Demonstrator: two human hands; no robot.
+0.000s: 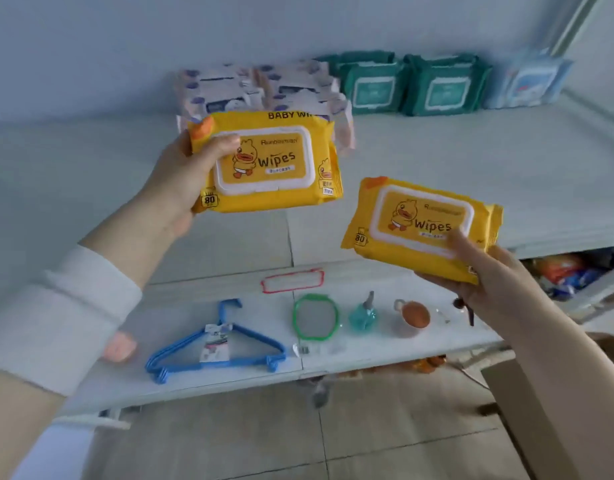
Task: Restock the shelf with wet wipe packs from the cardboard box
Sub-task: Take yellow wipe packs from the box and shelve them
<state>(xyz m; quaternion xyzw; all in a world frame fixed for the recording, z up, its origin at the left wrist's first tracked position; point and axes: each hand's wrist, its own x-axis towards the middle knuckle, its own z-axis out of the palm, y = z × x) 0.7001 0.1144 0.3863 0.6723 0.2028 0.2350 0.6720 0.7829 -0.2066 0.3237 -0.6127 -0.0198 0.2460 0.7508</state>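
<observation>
Head view: two yellow wipe packs held up over the shelf, label side toward the camera. Left-hand pack (pixel 267 161) raised higher and further in, pinched at its short edge by the left hand (pixel 181 181), thumb across the white lid flap, remaining fingers hidden behind. Right-hand pack (pixel 421 226) lower and nearer, tilted down to the right, resting on the palm of the right hand (pixel 485 271) with the thumb pressed on the front near the lid's lower edge. Neither pack touching the shelf (pixel 471 161) yet; both hanging above its bare front part. Further back, against the wall: a pale pink stack of packs (pixel 229 91) directly behind the left-hand pack, two stacks of green packs (pixel 406 84) beside it, then light blue packs (pixel 530 81) at the far right. Below and nearer, a lower ledge (pixel 385 344) with blue hangers (pixel 215 348), a green-rimmed ring (pixel 316 318), a small blue spray bottle (pixel 364 315) and an orange ball-like item (pixel 414 315). Cardboard box not clearly in view; possibly the brown edge at lower right, cannot tell. Likely step: carrying both packs in for placing, probably on the open stretch left of or in front of the pink stack. Risks, as judged: the edge pinch on the left letting the soft pack sag or slip; the tilted pack sliding off the right palm onto the small items on the ledge below; a hasty push toppling the loosely piled pink stack.
</observation>
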